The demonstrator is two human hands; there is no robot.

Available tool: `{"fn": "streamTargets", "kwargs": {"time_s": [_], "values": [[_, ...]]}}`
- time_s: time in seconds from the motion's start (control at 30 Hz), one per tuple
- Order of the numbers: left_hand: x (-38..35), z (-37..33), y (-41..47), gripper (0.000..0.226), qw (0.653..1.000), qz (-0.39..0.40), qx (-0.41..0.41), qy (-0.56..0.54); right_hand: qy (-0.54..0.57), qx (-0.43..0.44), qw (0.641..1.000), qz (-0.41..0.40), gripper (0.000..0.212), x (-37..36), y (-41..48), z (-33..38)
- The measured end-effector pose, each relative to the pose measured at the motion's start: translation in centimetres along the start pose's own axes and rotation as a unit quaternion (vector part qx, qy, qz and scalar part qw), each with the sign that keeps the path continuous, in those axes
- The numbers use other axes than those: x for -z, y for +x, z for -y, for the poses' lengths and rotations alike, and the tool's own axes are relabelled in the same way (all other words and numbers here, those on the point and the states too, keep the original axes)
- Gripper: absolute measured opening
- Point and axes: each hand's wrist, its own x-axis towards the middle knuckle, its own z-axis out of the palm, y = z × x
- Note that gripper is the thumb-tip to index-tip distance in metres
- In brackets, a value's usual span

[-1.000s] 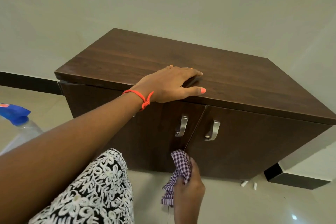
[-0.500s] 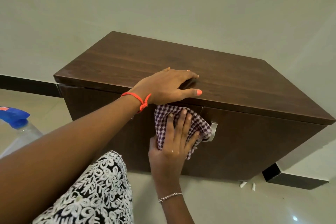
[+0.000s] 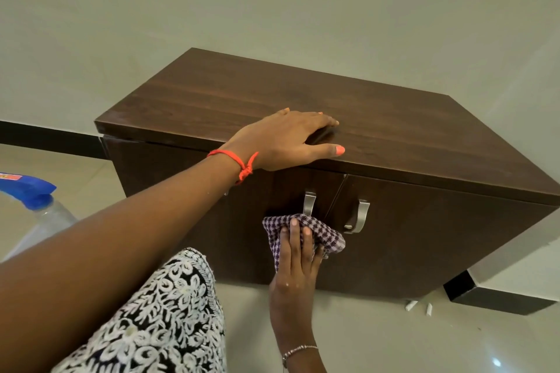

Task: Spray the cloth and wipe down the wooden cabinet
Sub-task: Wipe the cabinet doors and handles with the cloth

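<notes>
I see two small white scraps [image 3: 411, 305] on the glossy pale floor [image 3: 394, 345], beside a black skirting block [image 3: 500, 297]; a plain wall [image 3: 272, 9] stands behind.

- knotted orange-red thread [image 3: 242, 165], left wrist
- thin silver chain bracelet [image 3: 298, 350], right wrist
- coral nail polish [image 3: 340, 149] on the left hand [image 3: 291, 139]
- black clothing [image 3: 157, 312], white floral embroidery

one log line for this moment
step: wipe | right hand presses cloth on cabinet door | left hand rests on cabinet top
</notes>
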Motion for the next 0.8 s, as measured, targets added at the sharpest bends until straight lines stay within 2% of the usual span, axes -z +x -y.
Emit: {"fn": "streamTargets", "kwargs": {"time_s": [0.2, 0.43, 0.53, 0.57, 0.6, 0.63, 0.67, 0.7, 0.73, 0.77, 0.8], "values": [[0.0, 0.1, 0.1, 0.075, 1.0, -0.004, -0.001, 0.002, -0.005, -0.027, 0.998, 0.057, 0.099, -1.1, -0.5, -0.7], [-0.1, 0.1, 0.3, 0.075, 1.0, -0.004, -0.003, -0.001, 0.007, -0.045, 0.997, 0.068, 0.102, -1.6, -1.1, -1.4], [-0.2, 0.2, 0.3, 0.075, 1.0, -0.006, -0.007, -0.001, 0.043, -0.057, 0.994, 0.081, 0.09, -1.8, -1.8, -2.3], [-0.3, 0.2, 0.3, 0.075, 1.0, -0.006, -0.007, -0.002, 0.077, -0.052, 0.994, 0.063, 0.073, -1.6, -2.1, -2.6], [-0.3, 0.2, 0.2, 0.075, 1.0, -0.007, -0.007, -0.003, 0.111, -0.091, 0.99, 0.017, 0.052, -0.9, -2.3, -2.6], [-0.3, 0.2, 0.2, 0.075, 1.0, -0.007, -0.007, -0.003, 0.169, -0.162, 0.972, -0.013, 0.039, 0.3, -2.2, -2.6], [-0.3, 0.1, 0.2, 0.074, 1.0, -0.007, -0.007, -0.004, 0.242, -0.279, 0.929, -0.026, 0.044, 2.1, -1.7, -2.2], [-0.3, 0.1, 0.2, 0.074, 1.0, -0.006, -0.006, -0.003, 0.334, -0.407, 0.85, -0.034, 0.054, 3.9, -1.5, -1.8], [-0.2, 0.1, 0.2, 0.074, 1.0, -0.004, -0.005, -0.001, 0.381, -0.5, 0.775, -0.065, 0.06, 5.6, -1.3, -1.9], [-0.2, 0.0, 0.2, 0.074, 1.0, -0.003, -0.003, 0.0, 0.385, -0.548, 0.735, -0.104, 0.061, 7.3, -0.8, -2.0], [-0.2, 0.0, 0.2, 0.075, 1.0, -0.001, -0.002, 0.002, 0.364, -0.567, 0.726, -0.135, 0.062, 8.9, -0.2, -2.1]]}}
